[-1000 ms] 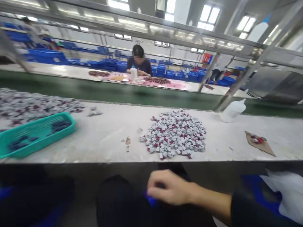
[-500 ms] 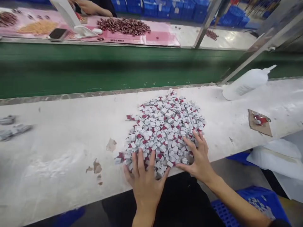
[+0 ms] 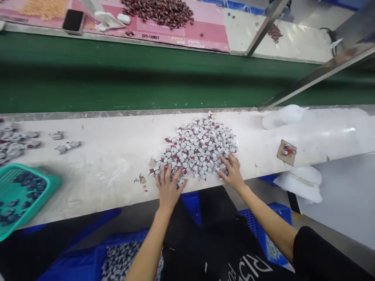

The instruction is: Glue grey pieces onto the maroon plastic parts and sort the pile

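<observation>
A wide heap of small light-grey and dark-red pieces (image 3: 199, 146) lies on the white table (image 3: 102, 168). My left hand (image 3: 168, 189) rests on the heap's near left edge, palm down, fingers spread. Against its near right edge is my right hand (image 3: 233, 171), its fingers also apart, touching the outer pieces. Neither hand grips a piece that I can make out. Some loose pieces at the heap's edge are hidden under the fingers.
On the left are a green basket (image 3: 54, 183) of dark pieces and more grey parts (image 3: 13, 142). A white bottle (image 3: 283, 117) and a cardboard scrap (image 3: 287, 152) lie right. Beyond runs a green belt (image 3: 131, 78); blue crates (image 3: 96, 257) stand below.
The view has shifted, bringing the green basket and lower crates into sight. My left hand has moved toward the heap's left corner, and the gap between my hands is wider.
</observation>
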Motion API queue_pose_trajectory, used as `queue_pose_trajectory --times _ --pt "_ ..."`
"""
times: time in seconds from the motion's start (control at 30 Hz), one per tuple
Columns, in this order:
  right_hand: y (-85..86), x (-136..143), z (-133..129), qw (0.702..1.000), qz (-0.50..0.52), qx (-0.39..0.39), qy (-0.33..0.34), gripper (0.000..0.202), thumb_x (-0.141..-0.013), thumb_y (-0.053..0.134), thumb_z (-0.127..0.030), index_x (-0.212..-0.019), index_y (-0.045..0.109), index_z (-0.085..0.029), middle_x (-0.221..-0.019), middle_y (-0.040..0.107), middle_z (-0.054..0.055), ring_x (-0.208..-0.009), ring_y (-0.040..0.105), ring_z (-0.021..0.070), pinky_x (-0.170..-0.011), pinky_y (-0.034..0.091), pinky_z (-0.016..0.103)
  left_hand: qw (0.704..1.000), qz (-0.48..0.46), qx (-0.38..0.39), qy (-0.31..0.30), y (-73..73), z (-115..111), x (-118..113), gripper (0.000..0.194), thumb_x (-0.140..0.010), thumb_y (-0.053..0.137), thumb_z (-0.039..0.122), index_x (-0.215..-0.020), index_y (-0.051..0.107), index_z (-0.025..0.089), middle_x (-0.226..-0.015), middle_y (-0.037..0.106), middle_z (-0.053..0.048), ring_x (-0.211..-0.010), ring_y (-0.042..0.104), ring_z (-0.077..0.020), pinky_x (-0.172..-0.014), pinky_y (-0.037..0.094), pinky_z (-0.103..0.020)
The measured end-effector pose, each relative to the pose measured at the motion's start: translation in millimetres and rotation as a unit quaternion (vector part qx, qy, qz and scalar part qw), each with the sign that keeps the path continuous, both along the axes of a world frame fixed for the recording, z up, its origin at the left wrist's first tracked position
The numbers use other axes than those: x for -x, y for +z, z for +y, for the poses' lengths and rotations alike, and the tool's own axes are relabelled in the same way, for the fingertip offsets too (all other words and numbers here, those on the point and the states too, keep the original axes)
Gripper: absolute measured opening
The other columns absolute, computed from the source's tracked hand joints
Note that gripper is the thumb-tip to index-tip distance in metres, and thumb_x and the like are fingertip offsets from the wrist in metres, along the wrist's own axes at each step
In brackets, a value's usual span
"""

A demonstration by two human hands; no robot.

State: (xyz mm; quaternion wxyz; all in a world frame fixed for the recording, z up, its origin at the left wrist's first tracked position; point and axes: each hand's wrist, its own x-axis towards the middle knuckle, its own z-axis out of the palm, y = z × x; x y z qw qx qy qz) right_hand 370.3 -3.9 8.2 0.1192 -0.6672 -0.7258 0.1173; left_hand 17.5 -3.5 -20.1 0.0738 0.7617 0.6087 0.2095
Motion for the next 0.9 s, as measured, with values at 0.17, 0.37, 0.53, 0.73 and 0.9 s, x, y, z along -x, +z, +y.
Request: queue_pose_trajectory --times 0.17,0.37,0.53,0.73,0.9 --pt "25.6 -6 -4 0.998 0.007 0.05 -0.028 0.064 -0.112 0.053 -0.056 -0.171 0.05 -0.03 -0.183 0.038 0.016 -0.172 0.033 0.0388 -0.137 0.034 0.067 0.997 -0.017 0.066 -0.02 10.3 -1 18 0.051 -0.108 0.063 0.052 -0.154 0.069 0.029 -0.173 0.055 -0.019 -0.169 0.04 -0.0399 -0.141 0.013 -0.065" --pt "48.8 6 -20 0.995 -0.004 0.084 -0.048 0.076 -0.11 0.06 -0.056 -0.176 0.041 -0.025 -0.186 0.031 0.02 -0.172 0.032 0.0381 -0.136 0.039 0.063 0.989 -0.02 0.146 -0.019 32.8 -2 27 0.063 -0.105 0.066 0.057 -0.161 0.063 0.028 -0.179 0.046 -0.023 -0.168 0.039 -0.0467 -0.138 0.014 -0.076" --pt "38.7 16 -15 0.993 0.003 0.122 -0.006 0.079 -0.096 0.085 -0.049 -0.167 0.057 -0.03 -0.184 0.035 0.018 -0.173 0.028 0.0472 -0.137 0.03 0.073 0.982 0.001 0.186 0.015 57.2 3 16 0.063 -0.104 0.069 0.053 -0.16 0.063 0.025 -0.18 0.043 -0.024 -0.17 0.037 -0.0453 -0.139 0.015 -0.075" --pt "25.5 -20 -2 0.989 0.046 0.132 0.047 0.058 -0.108 0.064 -0.027 -0.165 0.06 -0.038 -0.186 0.035 0.01 -0.175 0.025 0.0403 -0.141 0.023 0.07 0.959 0.045 0.197 0.199 99.9 -58 -19 0.069 -0.107 0.061 0.055 -0.163 0.055 0.016 -0.185 0.029 -0.028 -0.176 0.021 -0.0452 -0.141 0.013 -0.073" --pt "37.3 -62 0 0.983 0.08 0.142 0.085 0.059 -0.111 0.047 -0.017 -0.167 0.058 -0.03 -0.187 0.03 0.014 -0.176 0.023 0.0354 -0.14 0.03 0.064 0.87 0.055 0.233 0.431 138.9 -173 -71 0.077 -0.105 0.055 0.062 -0.159 0.05 0.007 -0.175 0.035 -0.039 -0.168 0.032 -0.0566 -0.129 0.032 -0.083"
